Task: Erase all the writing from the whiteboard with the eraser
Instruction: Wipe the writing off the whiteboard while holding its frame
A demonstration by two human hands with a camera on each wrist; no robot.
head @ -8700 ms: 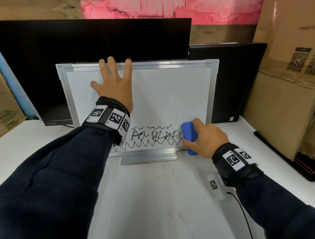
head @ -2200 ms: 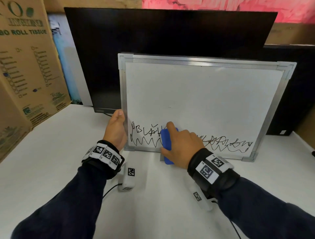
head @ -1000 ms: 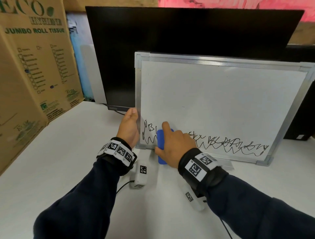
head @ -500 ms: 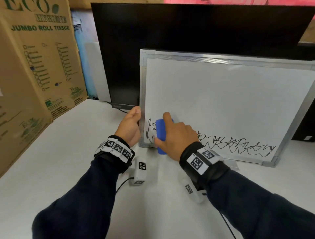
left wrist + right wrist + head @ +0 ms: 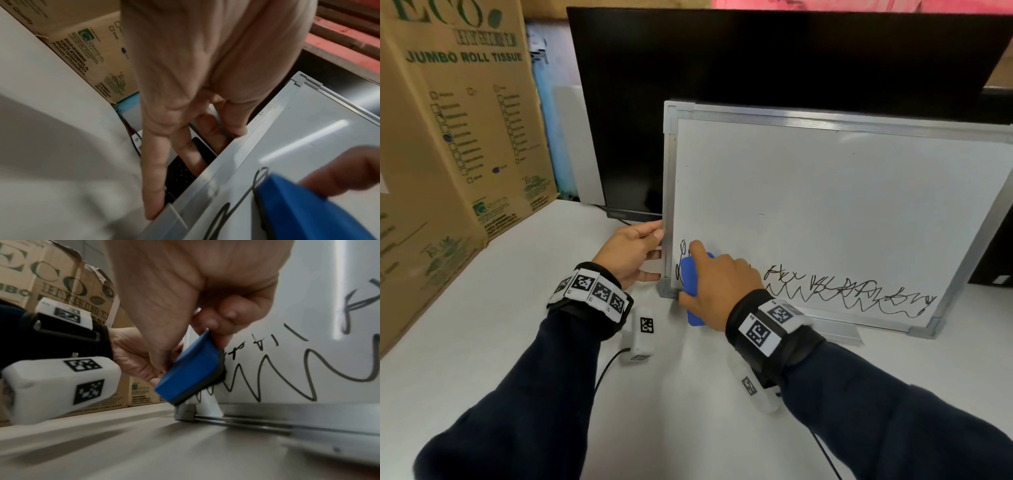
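My head camera looks forward and down over both my forearms at the whiteboard (image 5: 825, 212) standing on the table (image 5: 482, 325). My left wrist camera looks along my left hand (image 5: 195, 81), close on the board's left frame edge. My right wrist camera sits low by the table, facing the board's bottom left corner past my right hand (image 5: 195, 288). All three share that corner and the blue eraser (image 5: 690, 284).

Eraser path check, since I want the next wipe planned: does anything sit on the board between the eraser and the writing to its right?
Nothing visible does. The right hand grips the eraser at the whiteboard's lower left corner, and the remaining writing runs rightward along bare board surface. The left hand holds the left frame edge, outside that path.
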